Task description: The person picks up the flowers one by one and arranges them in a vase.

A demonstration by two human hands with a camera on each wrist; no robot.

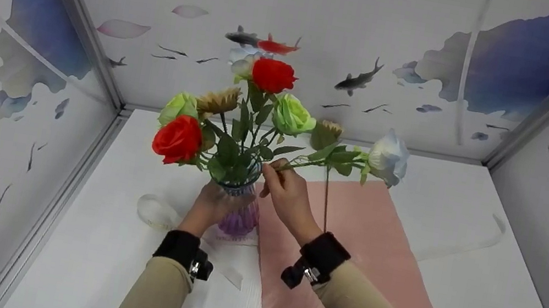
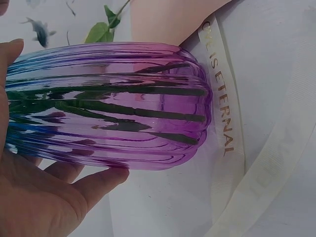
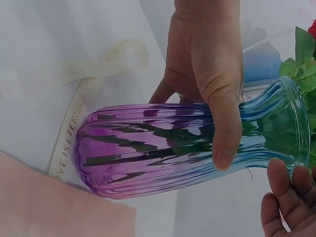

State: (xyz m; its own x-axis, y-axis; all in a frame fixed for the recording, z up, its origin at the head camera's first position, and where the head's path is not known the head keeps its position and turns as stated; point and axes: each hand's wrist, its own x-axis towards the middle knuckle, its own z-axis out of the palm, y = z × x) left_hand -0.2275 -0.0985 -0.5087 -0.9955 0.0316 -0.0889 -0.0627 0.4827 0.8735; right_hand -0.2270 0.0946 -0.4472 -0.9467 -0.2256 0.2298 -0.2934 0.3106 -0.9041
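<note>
My left hand (image 1: 213, 204) grips a ribbed glass vase (image 1: 239, 222) around its middle. The glass fades from blue at the rim to purple at the base, and green stems (image 2: 163, 112) show through it. Several artificial flowers stand in the vase: red roses (image 1: 178, 139), green roses (image 1: 293, 115) and a brown-yellow flower (image 1: 219, 101). At the rim, my right hand (image 1: 291, 196) pinches the stem of a pale blue-white rose (image 1: 389, 157), which slants out to the right. In the right wrist view, the right fingertips (image 3: 280, 173) are beside the vase's neck.
A pink sheet (image 1: 356, 262) lies on the white table to the right of the vase. Across it runs the dark stem (image 1: 326, 202) of another brown-yellow flower. A cream ribbon with gold letters (image 2: 222, 94) lies by the vase base. Patterned walls (image 1: 310, 9) enclose the table.
</note>
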